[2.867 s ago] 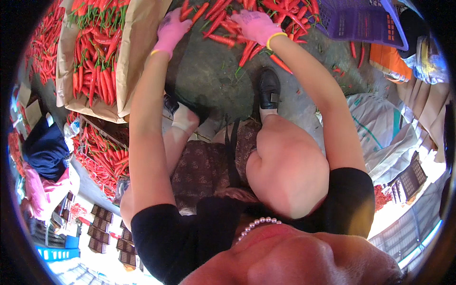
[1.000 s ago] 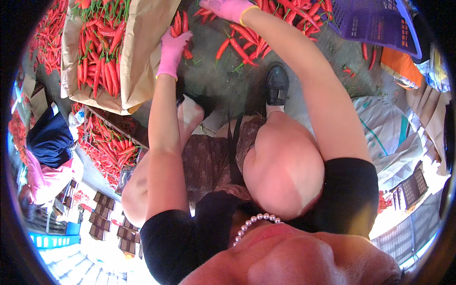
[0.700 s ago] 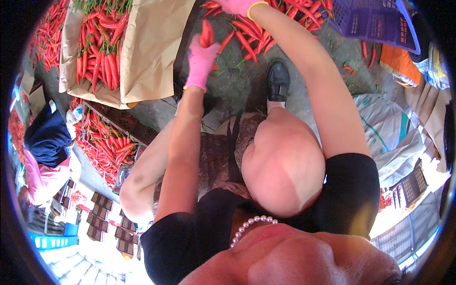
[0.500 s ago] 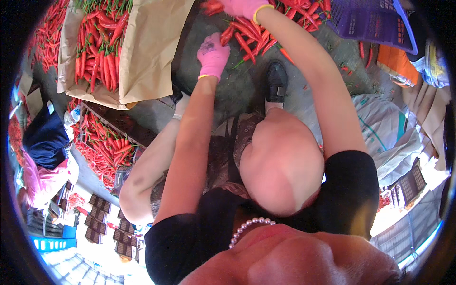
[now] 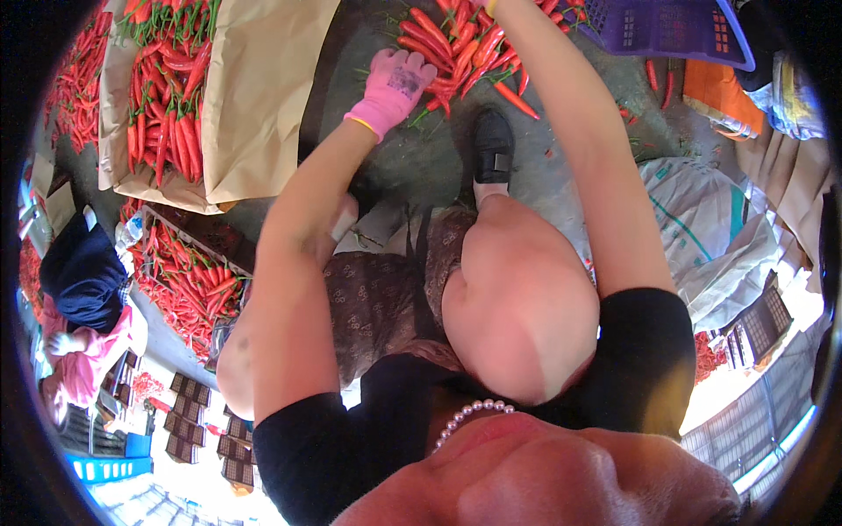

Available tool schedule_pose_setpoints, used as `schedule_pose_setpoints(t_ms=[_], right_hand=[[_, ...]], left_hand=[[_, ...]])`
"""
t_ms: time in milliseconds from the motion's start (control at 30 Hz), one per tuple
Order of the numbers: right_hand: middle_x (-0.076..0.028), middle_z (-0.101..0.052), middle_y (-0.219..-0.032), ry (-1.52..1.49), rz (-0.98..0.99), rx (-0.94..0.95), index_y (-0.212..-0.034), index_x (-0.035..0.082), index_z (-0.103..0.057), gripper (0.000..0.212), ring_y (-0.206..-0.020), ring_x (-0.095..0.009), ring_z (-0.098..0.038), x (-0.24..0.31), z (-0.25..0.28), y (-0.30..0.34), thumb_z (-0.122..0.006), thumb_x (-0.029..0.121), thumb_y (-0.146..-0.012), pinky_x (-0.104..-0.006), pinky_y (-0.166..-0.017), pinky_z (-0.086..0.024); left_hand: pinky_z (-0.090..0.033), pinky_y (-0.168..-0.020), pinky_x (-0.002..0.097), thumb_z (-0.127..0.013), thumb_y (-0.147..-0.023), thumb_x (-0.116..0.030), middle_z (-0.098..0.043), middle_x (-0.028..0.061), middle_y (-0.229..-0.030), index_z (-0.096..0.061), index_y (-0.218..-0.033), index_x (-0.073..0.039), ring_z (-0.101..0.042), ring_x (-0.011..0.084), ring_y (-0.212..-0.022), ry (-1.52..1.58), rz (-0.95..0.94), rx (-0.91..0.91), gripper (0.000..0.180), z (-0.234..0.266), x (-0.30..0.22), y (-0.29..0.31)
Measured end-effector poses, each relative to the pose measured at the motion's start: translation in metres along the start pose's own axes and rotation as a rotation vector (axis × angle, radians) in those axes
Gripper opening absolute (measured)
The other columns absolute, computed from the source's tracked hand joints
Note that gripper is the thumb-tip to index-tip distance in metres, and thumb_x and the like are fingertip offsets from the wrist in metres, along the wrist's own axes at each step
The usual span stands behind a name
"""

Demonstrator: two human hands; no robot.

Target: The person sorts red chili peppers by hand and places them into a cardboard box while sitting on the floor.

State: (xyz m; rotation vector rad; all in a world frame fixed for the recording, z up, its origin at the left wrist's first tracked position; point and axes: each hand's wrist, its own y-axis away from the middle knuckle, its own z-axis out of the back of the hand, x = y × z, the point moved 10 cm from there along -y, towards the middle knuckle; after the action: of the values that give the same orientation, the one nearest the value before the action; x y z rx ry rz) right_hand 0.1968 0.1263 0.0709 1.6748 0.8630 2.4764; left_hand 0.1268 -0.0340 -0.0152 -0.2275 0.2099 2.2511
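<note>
My left hand (image 5: 396, 88), in a pink glove with a yellow cuff, is at the near left edge of a loose pile of red chili peppers (image 5: 465, 44) on the floor. Its fingers are curled in against the peppers, closed on some of them; the thumb is hidden. My right arm stretches over the right side of the pile. Only the cuff and a sliver of the pink glove of my right hand (image 5: 485, 4) show at the top edge, so its fingers are out of sight.
A paper-lined container of chili peppers (image 5: 167, 114) stands at the left, with a filled crate (image 5: 189, 272) nearer. A purple plastic basket (image 5: 667, 31) is at the far right, above a white sack (image 5: 702, 228). Another person (image 5: 88, 280) is at the left edge.
My left hand has turned rightward, its elbow swinging out to the left, and its fingers now meet the pile. My right hand has moved up, mostly out of view. The view has shifted slightly.
</note>
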Motion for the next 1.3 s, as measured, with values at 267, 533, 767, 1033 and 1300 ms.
schedule_pose_setpoints(t_ms=[267, 533, 767, 1033, 1300], right_hand=[[-0.015, -0.056, -0.132, 0.877, 0.067, 0.163, -0.136, 0.014, -0.051, 0.058, -0.12, -0.032, -0.057, -0.1, -0.084, 0.016, -0.062, 0.018, -0.079, -0.0454, -0.099, -0.047], [-0.011, -0.064, -0.116, 0.325, 0.287, -0.051, -0.135, 0.012, -0.051, 0.058, -0.108, -0.031, -0.061, -0.099, -0.05, 0.049, -0.063, 0.014, -0.078, -0.0451, -0.092, -0.048], [-0.008, -0.063, -0.087, -1.029, -0.281, -0.341, -0.111, -0.005, -0.051, 0.042, -0.072, -0.016, -0.061, -0.169, -0.092, 0.131, -0.073, 0.001, -0.075, -0.0308, -0.067, -0.052], [-0.009, -0.064, -0.099, -0.775, -0.096, -0.764, -0.119, -0.003, -0.05, 0.05, -0.086, -0.016, -0.062, -0.168, -0.091, 0.122, -0.071, 0.002, -0.074, -0.0307, -0.073, -0.052], [-0.019, -0.065, -0.105, -0.265, -0.222, -0.619, -0.112, -0.004, -0.052, 0.049, -0.1, -0.031, -0.063, -0.139, -0.092, 0.119, -0.073, 0.016, -0.072, -0.0398, -0.085, -0.05]], left_hand=[[-0.04, -0.096, 0.0468, -0.075, -0.07, -0.025, -0.055, 0.0042, -0.118, -0.06, -0.12, -0.021, -0.052, 0.0271, -0.114, 0.053, -0.007, 0.096, 0.052, -0.008, 0.004, 0.024], [-0.04, -0.104, 0.0479, -0.074, -0.067, -0.022, -0.061, 0.0097, -0.114, -0.06, -0.118, -0.014, -0.057, 0.0315, -0.112, 0.349, -0.015, 0.161, 0.054, 0.016, -0.009, 0.09], [-0.046, -0.097, 0.0458, -0.067, -0.073, -0.022, -0.062, 0.0136, -0.116, -0.058, -0.125, -0.014, -0.06, 0.0336, -0.109, 0.155, 0.202, -0.115, 0.053, 0.015, 0.08, -0.017], [-0.049, -0.091, 0.0417, -0.064, -0.074, -0.028, -0.069, 0.0122, -0.109, -0.061, -0.119, -0.012, -0.064, 0.0317, -0.105, 0.39, 0.483, 0.379, 0.048, -0.003, 0.091, -0.013], [-0.051, -0.082, 0.0351, -0.069, -0.073, -0.03, -0.072, 0.0111, -0.093, -0.07, -0.107, -0.01, -0.068, 0.0246, -0.09, 0.835, 0.793, 0.283, 0.04, -0.036, 0.114, 0.047]])
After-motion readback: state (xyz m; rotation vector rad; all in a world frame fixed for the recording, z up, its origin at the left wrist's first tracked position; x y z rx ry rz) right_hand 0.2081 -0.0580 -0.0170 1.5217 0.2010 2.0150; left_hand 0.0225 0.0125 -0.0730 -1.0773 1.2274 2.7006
